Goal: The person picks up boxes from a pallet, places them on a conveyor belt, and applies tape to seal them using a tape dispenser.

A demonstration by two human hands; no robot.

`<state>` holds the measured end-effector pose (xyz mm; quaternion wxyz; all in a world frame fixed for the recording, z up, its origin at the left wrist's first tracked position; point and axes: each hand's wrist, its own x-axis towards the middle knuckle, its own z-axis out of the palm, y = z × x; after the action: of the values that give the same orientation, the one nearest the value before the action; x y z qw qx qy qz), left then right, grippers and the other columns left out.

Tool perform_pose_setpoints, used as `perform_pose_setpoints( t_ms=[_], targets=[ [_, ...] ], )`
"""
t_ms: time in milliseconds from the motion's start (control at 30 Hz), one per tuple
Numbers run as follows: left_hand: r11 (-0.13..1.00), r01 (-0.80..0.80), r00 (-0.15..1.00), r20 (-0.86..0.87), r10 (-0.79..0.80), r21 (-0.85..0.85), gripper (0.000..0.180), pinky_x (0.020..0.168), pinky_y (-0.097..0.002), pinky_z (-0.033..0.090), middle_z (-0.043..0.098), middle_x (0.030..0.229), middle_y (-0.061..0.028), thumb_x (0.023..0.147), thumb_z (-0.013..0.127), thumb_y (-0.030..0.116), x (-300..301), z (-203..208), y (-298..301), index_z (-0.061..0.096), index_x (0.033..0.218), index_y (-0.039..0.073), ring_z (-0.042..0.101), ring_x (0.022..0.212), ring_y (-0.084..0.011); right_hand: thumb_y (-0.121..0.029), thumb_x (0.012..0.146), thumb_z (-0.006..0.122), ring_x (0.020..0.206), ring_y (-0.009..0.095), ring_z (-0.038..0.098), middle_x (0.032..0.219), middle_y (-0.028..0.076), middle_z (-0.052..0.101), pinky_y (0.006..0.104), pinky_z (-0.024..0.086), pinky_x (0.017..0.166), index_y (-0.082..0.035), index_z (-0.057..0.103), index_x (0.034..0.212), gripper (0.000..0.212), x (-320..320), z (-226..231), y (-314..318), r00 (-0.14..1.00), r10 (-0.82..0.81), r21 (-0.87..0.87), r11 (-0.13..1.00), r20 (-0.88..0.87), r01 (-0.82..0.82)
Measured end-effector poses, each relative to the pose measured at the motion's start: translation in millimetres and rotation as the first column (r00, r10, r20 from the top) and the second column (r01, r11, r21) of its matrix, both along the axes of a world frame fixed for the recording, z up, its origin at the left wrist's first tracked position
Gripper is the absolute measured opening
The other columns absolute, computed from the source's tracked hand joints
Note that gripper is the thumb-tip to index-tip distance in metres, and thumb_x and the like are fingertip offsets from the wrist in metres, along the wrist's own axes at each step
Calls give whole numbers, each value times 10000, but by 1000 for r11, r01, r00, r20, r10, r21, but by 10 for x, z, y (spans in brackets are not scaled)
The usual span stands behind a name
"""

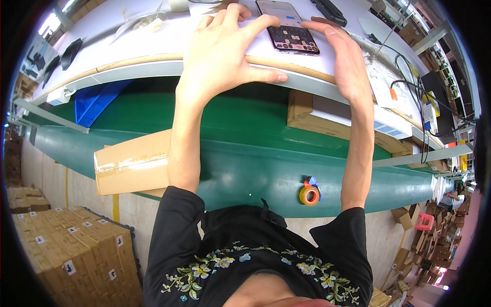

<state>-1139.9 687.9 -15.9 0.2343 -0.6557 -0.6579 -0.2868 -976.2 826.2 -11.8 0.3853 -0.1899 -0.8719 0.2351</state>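
A smartphone point(294, 38) lies flat on the white tabletop point(169, 38), its lit screen showing a dark keyboard over its lower half. My left hand point(220, 56) is open above the table's front edge, thumb and fingers spread. Its index fingertip reaches the phone's left side, at the top of the keyboard. On the other side, my right hand point(350, 64) is open too, with a stretched finger pointing to the phone's right edge. Whether either fingertip presses the glass cannot be told. Neither hand grips anything.
Behind the phone lies a black handheld device point(330, 11); a clear plastic bag point(146, 21) sits at the left. Black cables point(409, 77) hang at the right. Below are a cardboard box point(133, 163), a tape roll point(309, 194) and a blue bin point(97, 105). Stacked cartons point(76, 250) stand lower left.
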Motion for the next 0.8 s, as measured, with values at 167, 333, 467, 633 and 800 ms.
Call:
perform_pose_setpoints(
  t_ms=[167, 333, 467, 633, 800],
  targets=[
    [1000, 7, 999, -44, -6, 19, 708, 848, -410, 424, 530, 1063, -81, 540, 764, 562, -11, -14, 4, 574, 1137, 233, 549, 960, -299, -300, 927, 318, 1117, 318, 510, 1163, 159, 593, 357, 352, 974, -34, 627, 1094, 441, 4, -6, 19, 1000, 8, 19, 1000, 7, -8],
    [1000, 7, 999, 45, -8, 22, 777, 859, -416, 425, 528, 1088, -88, 535, 768, 550, 12, 1, 3, 528, 1209, 247, 548, 965, -307, -302, 927, 308, 1112, 330, 513, 1173, 169, 587, 359, 354, 970, -31, 621, 1109, 452, -22, 0, 69, 999, 10, 13, 1000, 36, -11],
    [999, 13, 999, 36, -14, 30, 815, 868, -420, 426, 526, 1098, -94, 531, 773, 540, 14, -2, -11, 508, 1240, 239, 544, 970, -318, -316, 934, 285, 1099, 342, 518, 1157, 182, 593, 364, 357, 965, -38, 615, 1124, 472, -62, 2, 53, 995, -30, -76, 996, 91, 37],
    [999, 22, 998, 51, -24, 42, 813, 870, -420, 430, 531, 1092, -89, 520, 780, 526, 11, -10, 4, 525, 1231, 223, 539, 974, -329, -333, 942, 270, 1101, 353, 513, 1147, 191, 594, 389, 356, 966, -62, 604, 1153, 479, -96, -33, 105, 985, -98, -22, 994, 138, 102],
    [999, 8, 1000, 5, -7, -48, 887, 911, -414, 407, 483, 1205, -157, 590, 750, 559, -38, 49, -39, 429, 1296, 128, 493, 1086, -347, -344, 945, 275, 1135, 356, 488, 1198, 188, 567, 392, 331, 997, -74, 590, 1181, 477, -89, -21, 97, 983, -73, -76, 993, 166, 87]
  ],
)
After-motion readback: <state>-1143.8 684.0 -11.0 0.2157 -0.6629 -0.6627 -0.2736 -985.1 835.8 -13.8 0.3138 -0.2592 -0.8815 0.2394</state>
